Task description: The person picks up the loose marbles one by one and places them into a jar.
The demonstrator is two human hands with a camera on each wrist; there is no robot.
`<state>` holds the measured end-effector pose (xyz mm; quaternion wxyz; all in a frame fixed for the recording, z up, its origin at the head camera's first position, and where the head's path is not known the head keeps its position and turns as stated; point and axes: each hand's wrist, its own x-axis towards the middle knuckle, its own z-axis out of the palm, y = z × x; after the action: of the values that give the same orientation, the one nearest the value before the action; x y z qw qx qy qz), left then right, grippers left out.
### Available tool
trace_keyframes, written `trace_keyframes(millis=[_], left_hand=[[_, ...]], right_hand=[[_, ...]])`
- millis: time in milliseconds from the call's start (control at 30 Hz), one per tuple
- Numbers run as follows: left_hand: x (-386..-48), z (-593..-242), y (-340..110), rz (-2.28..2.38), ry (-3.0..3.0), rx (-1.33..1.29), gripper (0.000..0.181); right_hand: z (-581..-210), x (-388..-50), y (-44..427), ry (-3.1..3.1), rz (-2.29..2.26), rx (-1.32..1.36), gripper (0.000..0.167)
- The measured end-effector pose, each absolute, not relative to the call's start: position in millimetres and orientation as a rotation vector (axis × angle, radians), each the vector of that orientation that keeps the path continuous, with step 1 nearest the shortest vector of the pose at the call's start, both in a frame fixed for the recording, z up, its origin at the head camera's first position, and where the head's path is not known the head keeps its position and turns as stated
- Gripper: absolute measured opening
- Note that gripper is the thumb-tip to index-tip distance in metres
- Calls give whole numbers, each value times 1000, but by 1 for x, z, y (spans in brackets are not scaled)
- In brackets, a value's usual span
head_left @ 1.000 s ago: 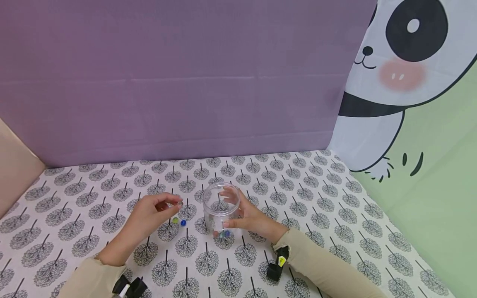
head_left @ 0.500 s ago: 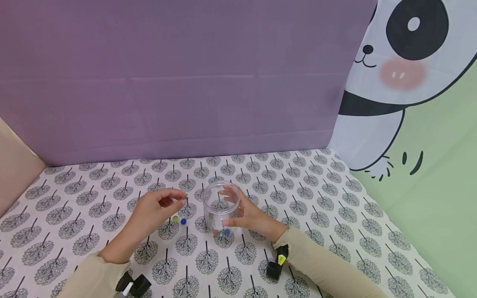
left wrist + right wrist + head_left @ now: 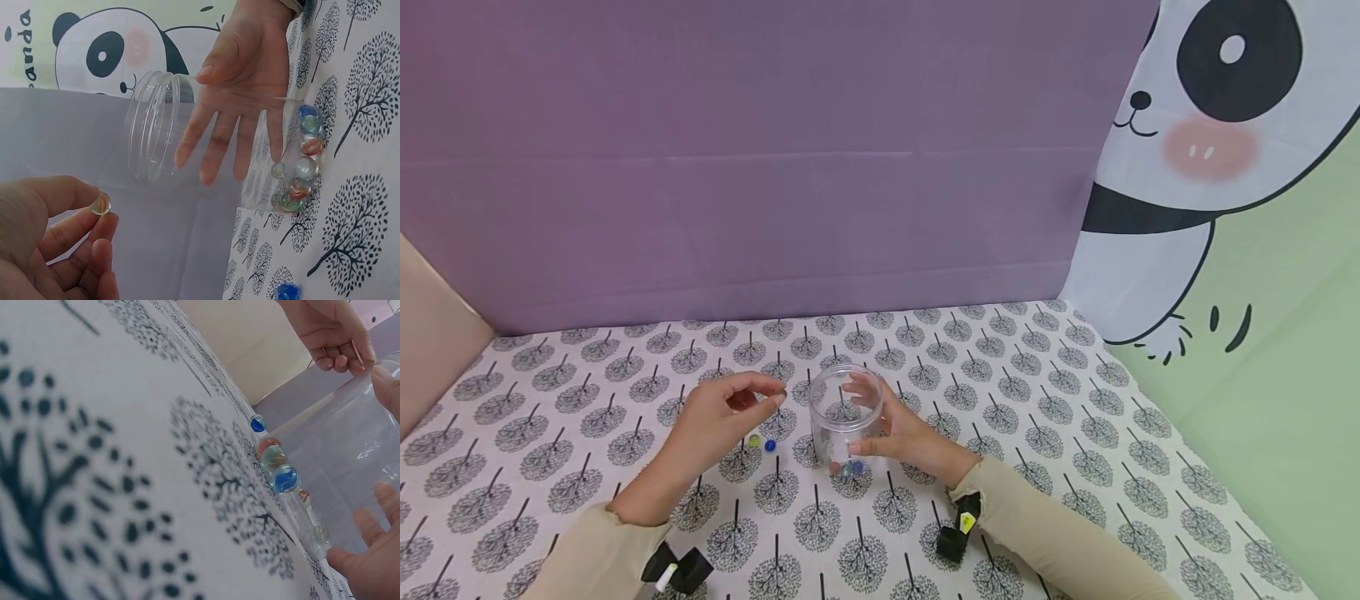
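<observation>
A clear, open-topped jar [image 3: 823,437] stands upright on the tablecloth, with several coloured glass marbles [image 3: 305,167] on its bottom. My right hand [image 3: 906,433] holds the jar from the right, thumb toward me and fingers round the far side. To the left of the jar, my left hand [image 3: 718,417] is raised and pinches a clear marble with an orange streak [image 3: 101,204] between thumb and fingertips. Below that hand, a yellow-green marble [image 3: 754,440] and a blue marble [image 3: 770,446] lie close together on the cloth.
White cloth with black tree prints [image 3: 587,433] covers the table. A purple curtain [image 3: 737,167] hangs behind its back edge. At the right is a green wall hanging with a panda [image 3: 1157,275]; a beige panel [image 3: 433,333] borders the left.
My left hand has moved slightly right and up toward the jar, still pinching the marble. The right hand, the jar and the loose marbles look unmoved.
</observation>
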<state>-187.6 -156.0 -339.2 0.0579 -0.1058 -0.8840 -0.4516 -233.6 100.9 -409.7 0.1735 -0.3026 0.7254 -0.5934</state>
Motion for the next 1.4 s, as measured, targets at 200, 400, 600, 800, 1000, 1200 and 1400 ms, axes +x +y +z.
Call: trace_keyframes(millis=[200, 400, 600, 800, 1000, 1200, 1400], left_hand=[[-188, -336, -153, -1384, -2657, -337, 20], [-188, -336, -150, -1414, -2635, -347, 20], [-189, -337, -146, -1419, -2627, -355, 18], [-190, -338, -142, -1442, -2614, -371, 17], [-190, -339, -139, -1459, -2590, -403, 17], [-190, -338, -136, -1466, -2578, -418, 16], [-190, -338, -133, -1474, -2559, -440, 16]], right_hand=[[-409, -233, 101, 2058, -1686, -853, 92], [-408, -233, 101, 2073, -1683, -864, 91], [-409, -233, 100, 2057, -1701, -864, 91], [-410, -234, 101, 2041, -1710, -866, 92], [-410, -234, 101, 2045, -1696, -851, 91], [-395, -226, 100, 2063, -1656, -846, 91], [-395, -226, 100, 2049, -1676, -869, 91]])
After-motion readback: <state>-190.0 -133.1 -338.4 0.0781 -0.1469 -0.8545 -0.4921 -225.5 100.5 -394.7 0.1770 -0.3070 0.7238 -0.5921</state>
